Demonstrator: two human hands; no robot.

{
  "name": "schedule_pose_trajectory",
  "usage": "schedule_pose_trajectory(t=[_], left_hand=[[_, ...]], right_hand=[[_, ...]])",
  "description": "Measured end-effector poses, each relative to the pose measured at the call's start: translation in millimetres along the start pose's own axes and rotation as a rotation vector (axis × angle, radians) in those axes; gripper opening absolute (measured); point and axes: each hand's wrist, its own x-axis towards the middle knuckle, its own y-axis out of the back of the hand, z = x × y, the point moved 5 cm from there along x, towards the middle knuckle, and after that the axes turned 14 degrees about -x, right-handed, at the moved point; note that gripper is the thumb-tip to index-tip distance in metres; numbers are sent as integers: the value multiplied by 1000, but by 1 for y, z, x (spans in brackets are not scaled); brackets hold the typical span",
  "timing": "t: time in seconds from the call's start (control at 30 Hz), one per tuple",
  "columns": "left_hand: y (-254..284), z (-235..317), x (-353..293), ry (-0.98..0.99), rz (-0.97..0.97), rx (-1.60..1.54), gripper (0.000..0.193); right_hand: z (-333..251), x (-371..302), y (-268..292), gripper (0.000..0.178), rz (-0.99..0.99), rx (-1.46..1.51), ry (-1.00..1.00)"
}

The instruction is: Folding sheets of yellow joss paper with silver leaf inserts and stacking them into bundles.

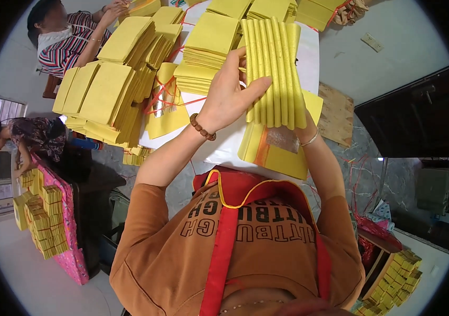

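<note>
My left hand grips the left side of a thick bundle of folded yellow paper, thumb across its front and fingers going behind. The bundle is held up over the table, its rounded folds side by side like ribs. My right hand is at the bundle's lower right, mostly behind it, so its fingers are hidden. Below the bundle lie yellow sheets with an orange band and a silvery patch. Left of my left hand is a stack of flat yellow paper.
More yellow stacks crowd the white table, with red string among them. One person sits at the far left. Another person leans over a pink-covered table bearing yellow bundles. A wooden board is at right.
</note>
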Motion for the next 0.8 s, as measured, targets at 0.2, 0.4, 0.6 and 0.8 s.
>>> schedule_pose_trajectory(t=[0.2,0.4,0.6,0.8], left_hand=[[-1,-8,-5,-71,126,-17,57],[-1,-14,-7,-37,155,-19,58],[4,-24,-9,-22,165,-46,58],[7,-22,-13,26,172,-198,56]], right_hand=[[-6,-19,-17,46,-31,-507,142],[-3,-11,-4,49,-221,-344,125],[-3,-7,3,53,-81,-424,125],[-3,-6,-3,64,-39,-501,92]])
